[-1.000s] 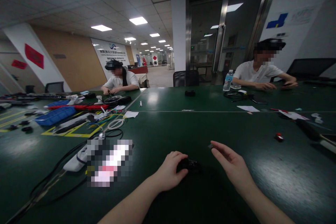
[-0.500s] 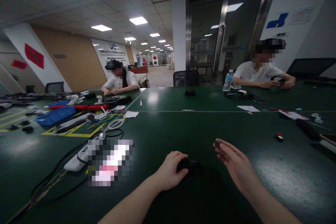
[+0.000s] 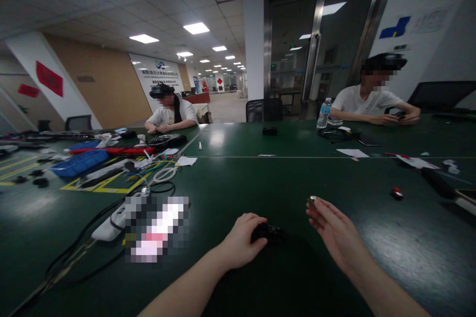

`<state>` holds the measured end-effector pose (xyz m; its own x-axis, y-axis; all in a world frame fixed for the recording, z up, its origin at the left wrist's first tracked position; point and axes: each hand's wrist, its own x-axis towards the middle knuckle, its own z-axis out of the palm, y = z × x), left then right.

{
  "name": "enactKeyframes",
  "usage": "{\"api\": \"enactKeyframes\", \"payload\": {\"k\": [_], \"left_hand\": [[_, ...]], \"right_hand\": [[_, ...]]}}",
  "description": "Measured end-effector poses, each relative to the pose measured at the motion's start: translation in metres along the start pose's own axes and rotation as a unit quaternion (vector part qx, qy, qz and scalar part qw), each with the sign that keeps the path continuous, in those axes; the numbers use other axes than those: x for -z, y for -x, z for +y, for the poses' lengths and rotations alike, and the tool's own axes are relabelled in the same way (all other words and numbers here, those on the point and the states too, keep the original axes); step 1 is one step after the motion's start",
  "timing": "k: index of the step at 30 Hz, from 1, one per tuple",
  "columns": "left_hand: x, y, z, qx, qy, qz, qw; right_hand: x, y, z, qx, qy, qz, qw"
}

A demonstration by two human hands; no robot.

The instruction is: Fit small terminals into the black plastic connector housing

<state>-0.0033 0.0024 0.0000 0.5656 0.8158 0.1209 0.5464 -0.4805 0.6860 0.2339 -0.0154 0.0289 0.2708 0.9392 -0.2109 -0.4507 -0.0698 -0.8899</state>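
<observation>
My left hand (image 3: 245,241) is closed round the left end of a small black object (image 3: 273,232) that rests on the dark green table (image 3: 230,188). What kind of thing it is cannot be made out in the dim light. To the right, slightly above the tabletop, my right hand (image 3: 332,228) pinches a small silvery metal piece (image 3: 312,201) between thumb and fingertips. The piece is too small to name. A gap of bare table separates the two hands.
Left of my hands lie a white power strip (image 3: 111,224) with black cables and a blurred-out bright patch. Beyond are a blue tray (image 3: 80,163) and tangled wires. A small red-and-black object (image 3: 396,193) lies at right. Two people sit across the table, near a water bottle (image 3: 324,113).
The small piece in my right hand has turned and now shows a bright silvery side; that hand has shifted very slightly. My left hand stays on the black object.
</observation>
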Motion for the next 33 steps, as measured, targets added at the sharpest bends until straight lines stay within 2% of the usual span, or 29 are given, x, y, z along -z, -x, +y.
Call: {"api": "enactKeyframes", "payload": {"k": [15,33], "left_hand": [[0.0019,0.0005,0.0027,0.011,0.003,-0.009,1.000],[0.0009,0.0000,0.0024,-0.003,-0.006,0.002,1.000]], "right_hand": [[0.0015,-0.0017,0.0072,-0.002,0.029,-0.025,0.999],[-0.0009,0.0012,0.0039,-0.021,-0.012,-0.023,0.999]]}}
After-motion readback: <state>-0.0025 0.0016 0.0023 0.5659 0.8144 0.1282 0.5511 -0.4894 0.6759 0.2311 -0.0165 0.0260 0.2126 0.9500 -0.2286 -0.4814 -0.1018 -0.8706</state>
